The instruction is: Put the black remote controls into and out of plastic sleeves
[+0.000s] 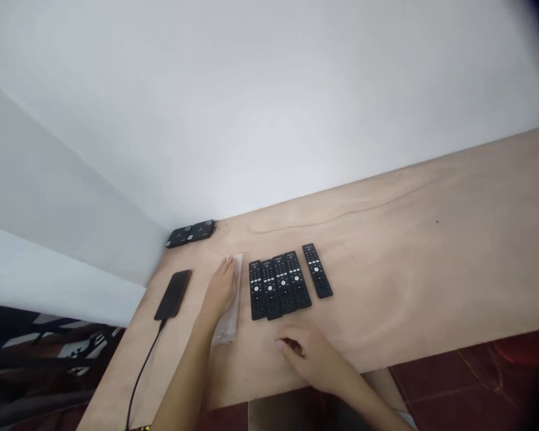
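Note:
My left hand (222, 287) lies flat on a clear plastic sleeve (228, 326), its fingers stretched out toward the wall. To the right of the sleeve, several black remote controls (276, 287) form a row, edge against edge. One more remote control (317, 270) lies a little apart at the row's right end, buttons up like the others. My right hand (308, 353) rests near the table's front edge, just below the row. Its fingers are curled in toward the thumb, with nothing visible in them and no remote touched.
A phone (173, 294) with a black cable (144, 365) plugged in lies at the left of the wooden table (408, 257). Two flat black boxes (190, 233) sit in the back left corner. A white wall (269, 108) borders the table's far side.

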The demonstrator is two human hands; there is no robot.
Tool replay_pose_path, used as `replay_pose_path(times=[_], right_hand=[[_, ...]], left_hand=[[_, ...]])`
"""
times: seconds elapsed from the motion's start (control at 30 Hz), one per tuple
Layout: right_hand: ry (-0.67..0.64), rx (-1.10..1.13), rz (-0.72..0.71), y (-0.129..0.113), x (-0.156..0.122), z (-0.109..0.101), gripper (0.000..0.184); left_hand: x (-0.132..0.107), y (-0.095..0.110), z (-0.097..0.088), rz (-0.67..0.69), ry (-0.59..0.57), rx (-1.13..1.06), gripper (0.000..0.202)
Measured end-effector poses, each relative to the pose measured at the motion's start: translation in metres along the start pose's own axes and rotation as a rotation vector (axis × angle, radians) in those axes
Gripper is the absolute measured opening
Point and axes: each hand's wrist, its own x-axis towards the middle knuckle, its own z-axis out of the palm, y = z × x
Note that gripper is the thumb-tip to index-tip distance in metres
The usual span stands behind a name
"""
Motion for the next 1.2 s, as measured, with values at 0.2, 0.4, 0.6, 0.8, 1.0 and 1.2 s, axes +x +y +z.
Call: replay_pose_path(times=[0.2, 0.4, 0.6, 0.8, 1.0, 1.2], right_hand=[[-0.022, 0.003, 0.027, -0.004, 0.001, -0.003, 0.017], [-0.042, -0.002, 0.038, -0.005, 0.002, -0.004, 0.018], [0.016, -0.028, -0.006, 0.003, 0.0, 0.002, 0.02], [0.351, -0.252, -0.159, 0.034, -0.013, -0.021, 0.022], [0.341, -0.608, -0.046, 0.062, -0.014, -0.075, 0.059], [0.297, -0.562, -0.159, 0.073, -0.004, -0.082, 0.025]], left_hand=[[-0.014, -0.017, 0.014, -0.038, -0.024, 0.017, 0.062], [-0.02, -0.018, 0.023, -0.057, -0.074, 0.034, 0.07], [-0.013, -0.01, 0.008, -0.043, -0.021, 0.042, 0.067], [-0.047, 0.062, -0.028, 0.059, 0.214, -0.041, 0.04], [-0.105, 0.121, 0.016, 0.136, 0.181, -0.151, 0.043], [-0.114, 0.121, 0.041, 0.05, 0.281, -0.185, 0.025]])
